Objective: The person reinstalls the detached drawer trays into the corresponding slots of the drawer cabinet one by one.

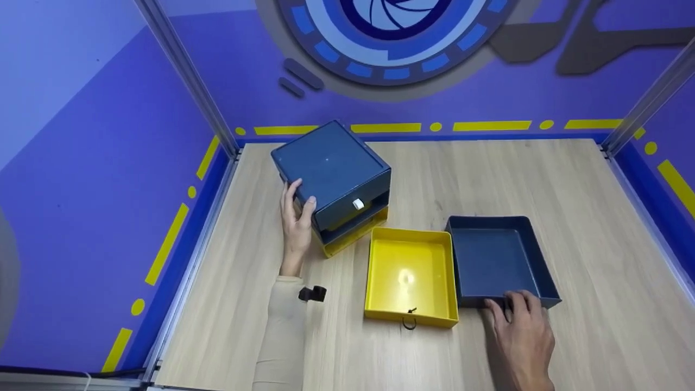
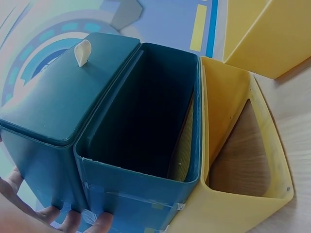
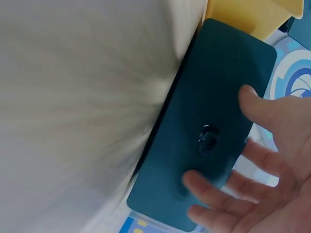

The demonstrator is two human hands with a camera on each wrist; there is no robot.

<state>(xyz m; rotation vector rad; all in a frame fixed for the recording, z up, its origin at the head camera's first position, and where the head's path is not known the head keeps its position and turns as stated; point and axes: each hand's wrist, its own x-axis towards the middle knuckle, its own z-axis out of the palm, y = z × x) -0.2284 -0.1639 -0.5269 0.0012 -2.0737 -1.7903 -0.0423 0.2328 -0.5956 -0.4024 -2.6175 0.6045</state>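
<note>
A small stacked drawer cabinet (image 1: 331, 163), dark blue above and yellow at its base, stands angled at centre left. Its top drawer is in place and has a white pull tab (image 2: 83, 52); the blue slot and yellow frame (image 2: 233, 194) below are hollow. My left hand (image 1: 297, 228) rests against the cabinet's left side, fingertips touching the wall in the left wrist view. To the right lies a loose dark blue drawer (image 1: 497, 260). My right hand (image 1: 524, 331) pinches its front wall, thumb outside, some fingers over the rim. A dark pull loop (image 3: 208, 139) sits on that front.
A yellow drawer (image 1: 412, 271) with a black pull loop (image 1: 409, 322) lies between the cabinet and the blue drawer, against the latter's left wall. Purple panels (image 1: 179, 130) enclose the wooden table (image 1: 597, 244) at the back and sides.
</note>
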